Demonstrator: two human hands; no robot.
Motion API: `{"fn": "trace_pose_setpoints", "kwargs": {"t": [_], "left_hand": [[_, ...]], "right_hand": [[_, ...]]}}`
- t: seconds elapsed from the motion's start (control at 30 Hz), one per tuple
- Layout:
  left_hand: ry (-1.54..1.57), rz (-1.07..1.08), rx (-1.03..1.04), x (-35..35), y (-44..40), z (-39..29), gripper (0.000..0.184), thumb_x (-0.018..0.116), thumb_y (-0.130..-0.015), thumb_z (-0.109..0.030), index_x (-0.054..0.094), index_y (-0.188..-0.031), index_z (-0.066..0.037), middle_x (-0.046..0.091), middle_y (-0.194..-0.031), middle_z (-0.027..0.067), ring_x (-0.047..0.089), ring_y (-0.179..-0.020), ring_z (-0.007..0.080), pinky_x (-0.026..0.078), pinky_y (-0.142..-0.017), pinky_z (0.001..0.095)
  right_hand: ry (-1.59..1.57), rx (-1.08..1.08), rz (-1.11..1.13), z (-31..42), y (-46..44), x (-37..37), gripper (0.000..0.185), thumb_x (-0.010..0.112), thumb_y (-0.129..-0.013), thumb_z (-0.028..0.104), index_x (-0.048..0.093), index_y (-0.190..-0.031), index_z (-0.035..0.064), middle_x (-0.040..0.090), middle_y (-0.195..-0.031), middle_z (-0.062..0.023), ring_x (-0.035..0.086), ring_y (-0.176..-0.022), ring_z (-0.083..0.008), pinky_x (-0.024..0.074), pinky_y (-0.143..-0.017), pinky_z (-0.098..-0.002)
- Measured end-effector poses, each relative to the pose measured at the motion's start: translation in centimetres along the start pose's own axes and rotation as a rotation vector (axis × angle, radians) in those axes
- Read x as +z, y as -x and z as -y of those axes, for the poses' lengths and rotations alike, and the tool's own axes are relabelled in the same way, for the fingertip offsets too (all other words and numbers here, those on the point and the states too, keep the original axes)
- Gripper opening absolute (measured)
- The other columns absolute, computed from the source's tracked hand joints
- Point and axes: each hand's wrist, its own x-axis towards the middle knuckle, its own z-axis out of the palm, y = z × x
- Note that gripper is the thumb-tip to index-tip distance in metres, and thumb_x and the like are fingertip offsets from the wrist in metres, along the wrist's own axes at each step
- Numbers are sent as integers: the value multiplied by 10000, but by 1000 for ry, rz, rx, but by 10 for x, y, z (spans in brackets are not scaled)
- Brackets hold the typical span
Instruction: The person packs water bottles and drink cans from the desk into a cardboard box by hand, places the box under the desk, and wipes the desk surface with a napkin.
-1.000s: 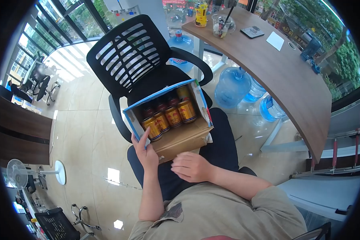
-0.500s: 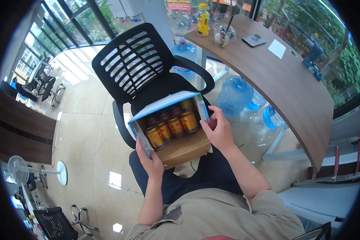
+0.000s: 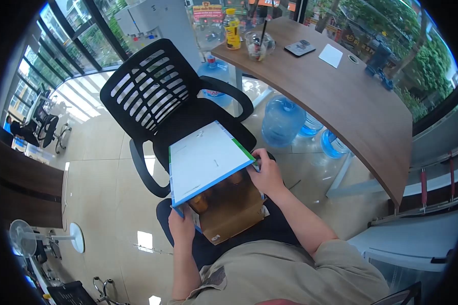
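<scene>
A cardboard carton (image 3: 211, 160) with a white face and blue and green edges lies over my lap, in front of the chair seat. Its brown flap (image 3: 234, 218) hangs on the side toward me. In the shadowed opening, gold drink cans (image 3: 200, 203) show only in part; the white face hides the others. My left hand (image 3: 181, 224) grips the carton's near left corner, fingers partly hidden beneath the edge. At the right corner, my right hand (image 3: 264, 174) is closed on the carton's side.
A black mesh chair (image 3: 147, 89) faces me. To the right, a wooden desk (image 3: 331, 96) bears a yellow-labelled bottle (image 3: 232, 30), a plastic cup (image 3: 257, 48) and a phone (image 3: 299, 48). Large water bottles (image 3: 283, 122) stand below it. A white fan (image 3: 76, 238) is at left.
The carton has tipped, so its white face now shows broadly and most of the cans are covered. Both hands have stayed on its sides. The whole view has shifted slightly.
</scene>
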Motion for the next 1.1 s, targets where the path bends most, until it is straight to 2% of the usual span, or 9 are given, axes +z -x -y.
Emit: {"fn": "trace_pose_setpoints", "kwargs": {"t": [0.07,0.1,0.13,0.2,0.23,0.43,0.57,0.67,1.1], "left_hand": [[-121,34,20,0,0,0,282,596,-1063,-198,688,-1242,-1,767,-1078,238,725,-1058,460,555,-877,495],[-149,49,-12,1,1,-1,312,618,-1044,-198,675,-1299,-28,766,-1094,247,719,-1080,464,556,-887,504],[-149,55,-2,4,2,0,312,618,-1044,-198,675,-1299,-28,766,-1094,247,719,-1080,464,556,-887,504],[-100,67,21,12,8,6,337,622,-1030,-165,657,-1349,-63,766,-1111,247,716,-1091,468,562,-886,510],[-100,69,26,18,10,13,337,622,-1030,-165,657,-1349,-63,766,-1111,247,716,-1091,468,562,-886,510],[-148,3,49,29,10,27,396,624,-1005,-95,638,-1401,-88,766,-1121,250,715,-1090,474,571,-881,517],[-146,-12,70,32,8,36,452,651,-978,-96,631,-1429,-102,760,-1125,262,707,-1102,479,570,-891,518],[-167,-23,86,27,9,47,500,662,-961,-113,628,-1459,-135,756,-1119,269,708,-1084,485,571,-894,521],[-182,22,37,19,36,15,499,618,-990,-137,614,-1489,-158,754,-1104,278,711,-1053,493,571,-893,529]], "right_hand": [[142,15,82,-8,3,-4,271,755,-946,278,601,-1070,92,698,-721,-166,715,-730,-426,533,-650,-536],[178,-23,46,-10,6,-5,253,751,-946,301,625,-996,87,722,-760,-190,726,-772,-442,561,-687,-542],[179,-19,35,-12,8,-8,253,751,-946,301,625,-996,87,722,-760,-190,726,-772,-442,561,-687,-542],[360,-46,130,-16,12,-16,264,731,-955,330,646,-966,80,735,-791,-204,730,-802,-454,579,-718,-558],[374,13,196,-12,13,-21,271,690,-962,351,691,-1012,84,743,-863,-221,718,-859,-472,566,-786,-603],[463,-40,280,-23,12,-18,323,634,-989,399,792,-1090,136,766,-891,-211,738,-885,-447,592,-809,-571],[435,-108,278,-27,14,-18,329,625,-994,386,795,-1092,122,763,-892,-221,735,-884,-448,591,-818,-565],[461,-138,287,-15,16,-24,322,629,-1000,357,784,-1032,77,768,-899,-215,748,-875,-432,594,-809,-552],[496,-170,235,-12,40,-58,378,625,-1015,350,783,-1148,34,763,-892,-240,748,-868,-437,592,-806,-553]]}}
